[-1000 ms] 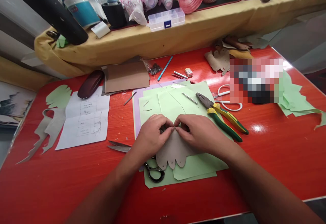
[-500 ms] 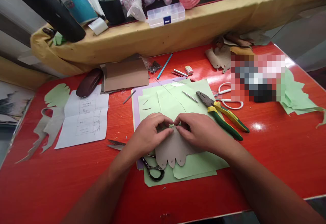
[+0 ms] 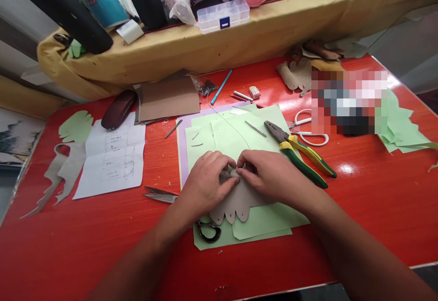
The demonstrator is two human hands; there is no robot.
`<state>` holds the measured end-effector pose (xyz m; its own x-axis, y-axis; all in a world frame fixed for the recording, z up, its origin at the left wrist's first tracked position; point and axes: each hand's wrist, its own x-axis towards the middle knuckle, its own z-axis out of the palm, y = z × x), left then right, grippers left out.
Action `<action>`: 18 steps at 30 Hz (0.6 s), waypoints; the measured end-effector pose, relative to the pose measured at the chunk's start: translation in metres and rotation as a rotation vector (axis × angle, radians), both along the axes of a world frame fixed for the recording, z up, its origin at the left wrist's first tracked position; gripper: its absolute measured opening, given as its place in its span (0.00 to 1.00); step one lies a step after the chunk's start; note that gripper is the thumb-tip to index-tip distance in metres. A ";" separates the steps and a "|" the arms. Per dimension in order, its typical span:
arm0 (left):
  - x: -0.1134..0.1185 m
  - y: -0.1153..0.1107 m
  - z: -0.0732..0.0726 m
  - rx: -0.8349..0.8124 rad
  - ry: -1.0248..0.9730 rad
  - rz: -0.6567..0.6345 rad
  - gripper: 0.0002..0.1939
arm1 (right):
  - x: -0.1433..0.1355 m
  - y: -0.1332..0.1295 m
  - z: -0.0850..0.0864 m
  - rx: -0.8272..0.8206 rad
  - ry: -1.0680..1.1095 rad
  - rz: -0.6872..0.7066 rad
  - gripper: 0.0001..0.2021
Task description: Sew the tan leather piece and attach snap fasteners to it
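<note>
A grey-beige piece of leather (image 3: 236, 203) with scalloped lobes and small punched holes lies on green paper sheets (image 3: 270, 225) in front of me. At its far edge, my right hand (image 3: 265, 168) pinches a lobe between thumb and index finger. Beside it, my left hand (image 3: 210, 175) is closed on the same edge, its thumb on the leather and its fingertips curled close to my right hand's. Anything small between the fingertips is hidden. A thin dark wire or cord (image 3: 232, 127) runs across the paper toward my right hand. Black-handled scissors (image 3: 209, 232) lie partly under my left forearm.
Yellow-green pliers (image 3: 297, 153) and white-handled scissors (image 3: 313, 137) lie to the right. A metal rod (image 3: 255, 128) rests on the paper. At left are a drawing sheet (image 3: 114, 168), a dark oval case (image 3: 119, 109) and leather offcuts (image 3: 70, 166). A cloth-covered ledge (image 3: 219, 52) runs behind.
My left hand has shifted slightly right, its thumb now farther over the lobe. My right hand stays nearly in place at the edge. The view has moved a little.
</note>
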<state>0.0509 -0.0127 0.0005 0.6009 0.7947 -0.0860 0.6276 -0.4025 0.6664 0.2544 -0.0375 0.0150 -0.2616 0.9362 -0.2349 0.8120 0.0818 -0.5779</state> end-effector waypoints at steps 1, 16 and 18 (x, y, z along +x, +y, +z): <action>0.000 0.000 0.001 0.000 0.007 0.002 0.08 | 0.000 0.000 0.000 0.002 -0.008 0.001 0.02; 0.000 0.000 0.000 -0.004 0.006 0.019 0.08 | 0.003 0.000 0.001 -0.003 -0.005 0.017 0.06; 0.000 0.000 0.000 -0.002 0.006 0.016 0.08 | 0.003 0.000 0.002 -0.001 -0.005 0.017 0.06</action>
<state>0.0510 -0.0131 0.0009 0.5872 0.8042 -0.0913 0.6380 -0.3906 0.6636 0.2576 -0.0377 0.0166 -0.2759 0.9314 -0.2373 0.8135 0.0947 -0.5738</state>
